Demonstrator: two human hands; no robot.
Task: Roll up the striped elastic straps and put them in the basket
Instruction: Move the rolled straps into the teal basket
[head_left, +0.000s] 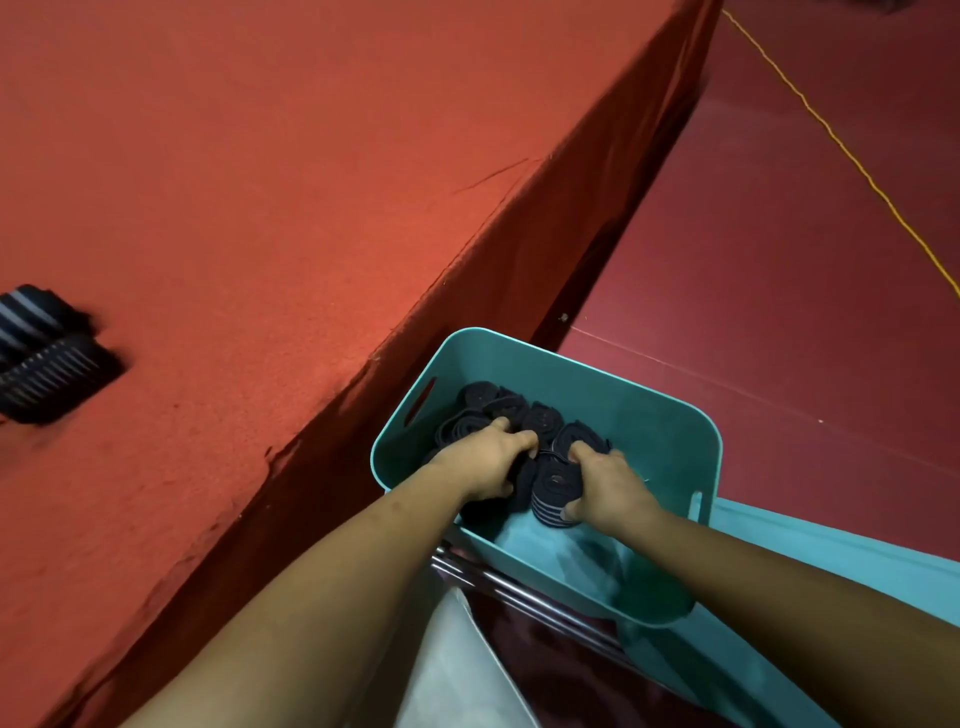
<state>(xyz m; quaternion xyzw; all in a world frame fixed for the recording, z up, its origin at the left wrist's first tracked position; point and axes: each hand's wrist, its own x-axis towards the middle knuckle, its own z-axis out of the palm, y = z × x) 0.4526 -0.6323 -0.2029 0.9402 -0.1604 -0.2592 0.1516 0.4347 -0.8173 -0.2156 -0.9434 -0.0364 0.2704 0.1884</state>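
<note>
Left hand (491, 462), well to the right of the loose striped straps (47, 353) lying on the red-covered table (260, 182), reaches down into the teal basket (654, 410) beside the table's edge, its fingers curled round a dark roll (523, 480) among the rolled straps (511, 408) packed at the far end. Right hand (610, 491), just beside it in the same basket, pinches a striped roll (555, 488) between thumb and curled fingers. Farther right, a yellow cord (831, 135) crosses the dark red floor (779, 286).
</note>
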